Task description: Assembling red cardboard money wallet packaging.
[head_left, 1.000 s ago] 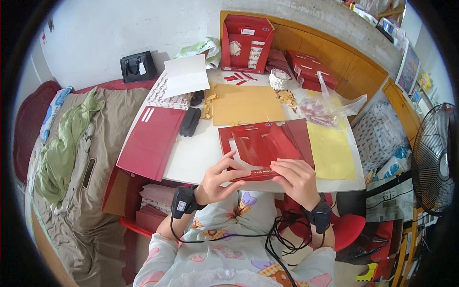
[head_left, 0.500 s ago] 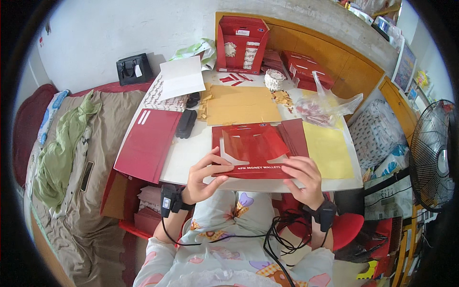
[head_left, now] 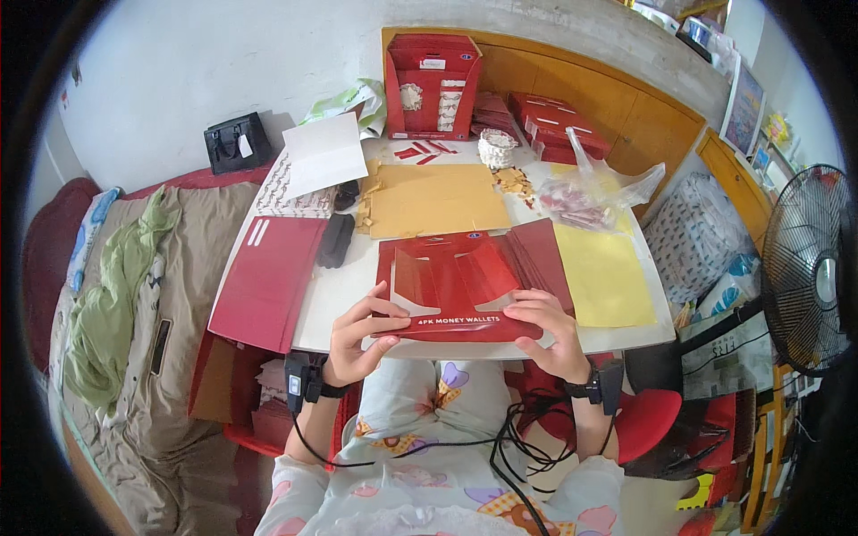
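A red printed card wallet pack (head_left: 456, 331) with a wide cut-out window lies at the near edge of the table. Glossy red sheets and pale corner tabs show in its window. My left hand (head_left: 362, 339) grips the pack's near left corner, fingers on its face and thumb by the near edge. At the near right corner, my right hand (head_left: 552, 339) holds it the same way. Whatever the fingers cover underneath is hidden. Dark red card pieces (head_left: 543, 268) lie fanned beside the pack, partly over a yellow sheet (head_left: 608, 277).
Left on the white table (head_left: 322, 308) lie red folders (head_left: 268, 277) and a black case (head_left: 336, 239). Farther back are a tan board (head_left: 438, 201), a white ribbon roll (head_left: 497, 147), a red display box (head_left: 433, 89) and a plastic bag (head_left: 594, 196). A fan (head_left: 809, 268) stands right.
The view has shifted and tilted slightly. The glossy red sheet in the pack's window sits flatter than before. Both hands stay at the pack's near corners.
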The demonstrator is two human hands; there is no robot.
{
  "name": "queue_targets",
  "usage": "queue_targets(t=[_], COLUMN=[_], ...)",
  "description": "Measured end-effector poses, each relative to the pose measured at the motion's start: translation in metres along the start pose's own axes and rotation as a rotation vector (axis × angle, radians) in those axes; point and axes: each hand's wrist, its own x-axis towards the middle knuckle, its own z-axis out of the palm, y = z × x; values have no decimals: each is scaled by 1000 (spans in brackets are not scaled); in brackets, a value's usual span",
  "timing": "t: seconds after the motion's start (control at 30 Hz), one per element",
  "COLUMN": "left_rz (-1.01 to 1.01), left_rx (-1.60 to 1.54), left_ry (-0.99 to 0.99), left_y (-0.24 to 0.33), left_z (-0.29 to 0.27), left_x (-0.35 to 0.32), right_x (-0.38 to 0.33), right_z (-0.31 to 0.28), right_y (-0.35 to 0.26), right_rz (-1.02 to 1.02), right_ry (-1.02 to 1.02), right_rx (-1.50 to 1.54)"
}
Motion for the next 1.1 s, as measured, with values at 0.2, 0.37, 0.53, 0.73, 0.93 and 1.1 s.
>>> queue_targets(t=[0.2, 0.37, 0.53, 0.73, 0.93, 1.1], left_rz=[-11, -13, -13, 19, 7, 12], left_rx=[1, 9, 40, 84, 100, 109], left_ry=[-8, -29, 23, 19, 11, 24], left_y=[2, 2, 4, 4, 2, 4], left_z=[0, -2, 1, 9, 9, 9], left_x=[0, -1, -1, 1, -2, -2], right_x=[1, 4, 9, 16, 17, 17], right_z=[5, 6, 8, 13, 14, 13], right_y=[6, 11, 3, -10, -7, -8], right_rz=[-5, -34, -46, -104, -171, -200], right_ry=[54, 72, 109, 40, 33, 34], right_rx=[42, 64, 52, -63, -131, -156])
